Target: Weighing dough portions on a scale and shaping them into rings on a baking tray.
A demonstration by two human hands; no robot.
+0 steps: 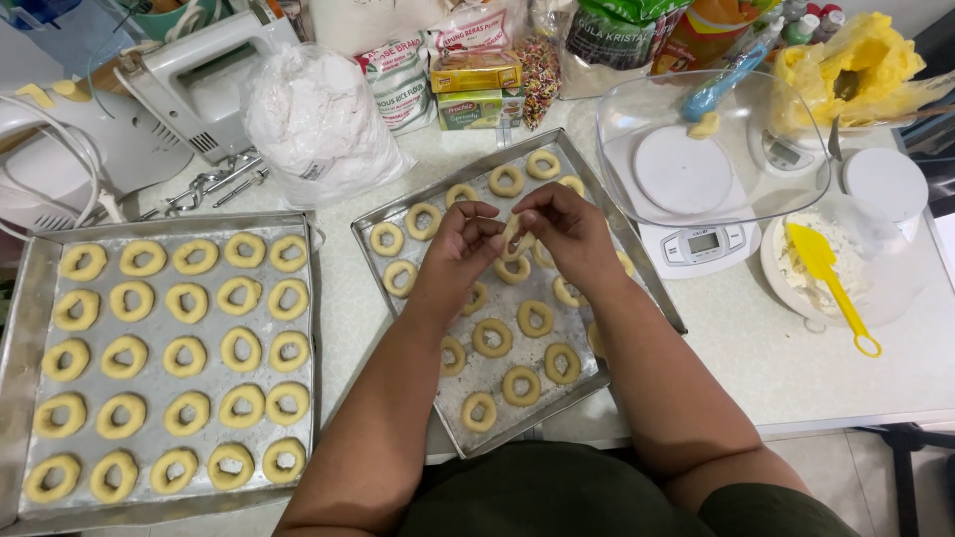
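Item: tilted baking tray (pixel 587 383) at centre of the bench (pixel 756 348), part-filled with dough rings. Above it, at 12 o'clock — left hand (pixel 460 242) and right hand (pixel 565 227), fingertips pressed together, both pinching one small dough piece (pixel 512 231) between them. At 9 o'clock, full tray (pixel 20 328) of ring cookies. At 2 o'clock — clear bowl (pixel 637 104) on a white kitchen scale (pixel 701 244); yellow spatula (pixel 826 268) beside.
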